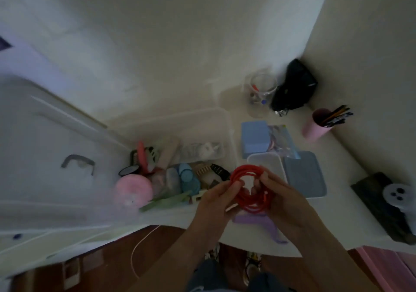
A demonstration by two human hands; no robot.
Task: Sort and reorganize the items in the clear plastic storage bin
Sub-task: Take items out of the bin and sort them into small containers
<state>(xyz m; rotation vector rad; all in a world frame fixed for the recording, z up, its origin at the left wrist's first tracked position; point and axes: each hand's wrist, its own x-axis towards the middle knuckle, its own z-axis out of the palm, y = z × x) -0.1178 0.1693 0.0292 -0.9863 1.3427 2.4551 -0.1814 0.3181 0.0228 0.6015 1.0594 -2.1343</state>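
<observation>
— Why both hands on that?

— From the head view, my left hand (217, 198) and right hand (278, 192) each pinch the coiled red cable (247, 189), so the loops stay bundled, I judge.

— Where's the clear plastic storage bin (225, 120)?

— At ten o'clock from the cable, still cluttered. The small lidless container (266, 160) sits just behind my fingers, at twelve, perhaps its new home.
</observation>
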